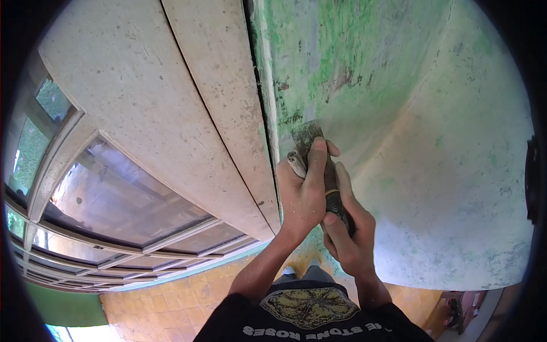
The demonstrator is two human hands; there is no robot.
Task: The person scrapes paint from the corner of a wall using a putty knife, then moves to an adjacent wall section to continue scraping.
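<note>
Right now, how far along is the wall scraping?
Done: the lower right of the wall looks scraped mostly bare. In hand: left hand and right hand grip the scraper, blade at the wall beside the frame. Remaining: green paint patches above.

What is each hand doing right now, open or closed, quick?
Left hand: closed on the scraper, fingers up by the blade.
Right hand: closed around the scraper's handle.

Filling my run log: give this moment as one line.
scraper: against green wall | left hand: grips it | right hand: grips handle
</note>
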